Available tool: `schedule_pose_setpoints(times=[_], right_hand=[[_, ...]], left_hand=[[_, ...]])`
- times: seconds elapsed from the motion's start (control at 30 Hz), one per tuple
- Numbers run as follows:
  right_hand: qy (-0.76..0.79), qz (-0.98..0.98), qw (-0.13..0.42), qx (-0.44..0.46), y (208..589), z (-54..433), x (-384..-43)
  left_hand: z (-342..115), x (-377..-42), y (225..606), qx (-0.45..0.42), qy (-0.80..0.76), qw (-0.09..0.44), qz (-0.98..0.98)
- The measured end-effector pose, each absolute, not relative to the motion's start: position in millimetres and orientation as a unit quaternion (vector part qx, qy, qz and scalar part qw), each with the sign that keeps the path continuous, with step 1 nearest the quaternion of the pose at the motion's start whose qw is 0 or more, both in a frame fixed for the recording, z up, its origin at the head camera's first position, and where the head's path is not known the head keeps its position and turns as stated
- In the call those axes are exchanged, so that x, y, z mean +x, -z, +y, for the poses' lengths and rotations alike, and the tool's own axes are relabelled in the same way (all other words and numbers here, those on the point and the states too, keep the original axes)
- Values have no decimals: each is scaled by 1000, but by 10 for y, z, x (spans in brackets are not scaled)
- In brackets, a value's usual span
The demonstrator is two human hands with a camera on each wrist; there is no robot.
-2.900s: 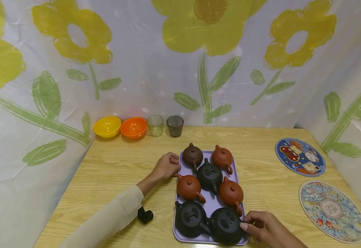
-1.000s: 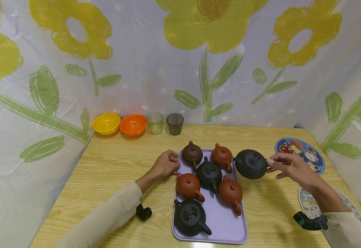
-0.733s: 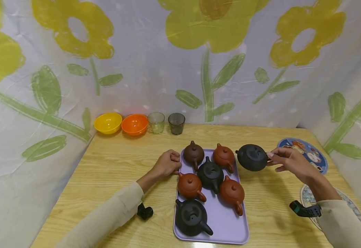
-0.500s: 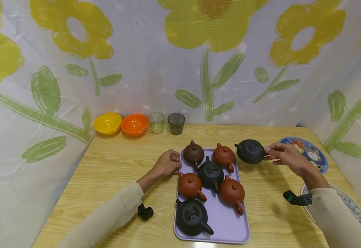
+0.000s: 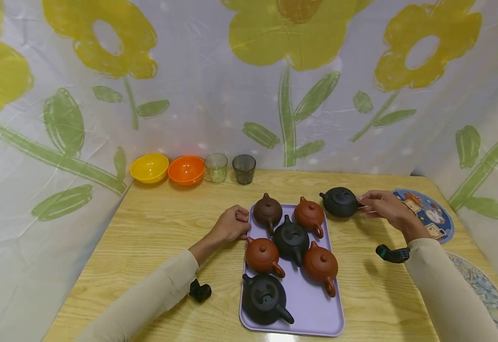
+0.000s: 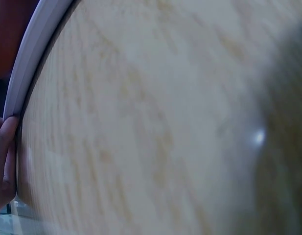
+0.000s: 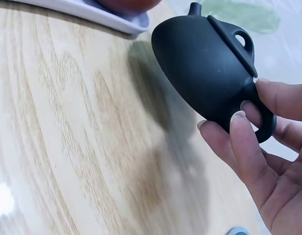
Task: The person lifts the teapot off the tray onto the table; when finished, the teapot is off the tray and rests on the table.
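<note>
By its loop handle, my right hand [image 5: 387, 208] grips a black teapot [image 5: 340, 203] to the right of the tray's far end. In the right wrist view, the teapot [image 7: 204, 68] hangs over the table, its shadow apart below it, with thumb and fingers around the handle. My left hand [image 5: 230, 224] holds the left rim of the lilac tray [image 5: 311, 316]. On that tray are a dark brown teapot [image 5: 268, 212], several reddish-brown teapots such as the far right one [image 5: 308, 214], a black teapot [image 5: 291, 240] in the middle and another black teapot [image 5: 264, 299] at the near left corner.
Along the back stand a yellow bowl [image 5: 149, 168], an orange bowl [image 5: 186, 171], a greenish glass [image 5: 216, 168] and a grey glass [image 5: 244, 169]. Two round mats lie at right, a blue patterned mat [image 5: 430, 216] and a floral mat [image 5: 486, 292], partly behind the right sleeve.
My right hand has lifted the black teapot from the tray's near right corner and carried it to the far right, beside the tray, lowering it lately. My left hand has stayed at the tray rim.
</note>
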State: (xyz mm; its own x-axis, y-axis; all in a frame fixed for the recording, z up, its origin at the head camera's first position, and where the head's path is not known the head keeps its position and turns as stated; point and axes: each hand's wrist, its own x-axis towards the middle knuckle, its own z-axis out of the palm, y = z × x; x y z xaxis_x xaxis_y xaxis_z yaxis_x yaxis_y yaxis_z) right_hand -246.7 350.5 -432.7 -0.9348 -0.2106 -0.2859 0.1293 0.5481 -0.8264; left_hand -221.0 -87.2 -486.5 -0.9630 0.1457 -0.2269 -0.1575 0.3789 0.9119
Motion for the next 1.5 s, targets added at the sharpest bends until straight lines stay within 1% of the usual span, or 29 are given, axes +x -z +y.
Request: schedule_pose_setpoints(times=[0.3, 0.67, 0.9, 1.2, 1.5], right_hand=[[502, 845, 185, -3, 4539, 3465, -2613], [534, 828, 170, 30, 4572, 3397, -2719], [534, 830, 157, 27, 4601, 3339, -2750], [491, 858, 148, 25, 4586, 3372, -2704], [484, 866, 122, 30, 4520, 3491, -2582]], left_hand=[[-874, -2208, 4879, -2, -557, 142, 818], [-889, -2205, 4854, -4, -561, 141, 816], [-889, -2210, 4876, -5, -564, 142, 813], [-883, -2215, 4889, -1, -567, 143, 811], [-890, -2195, 4860, -5, -566, 143, 812]])
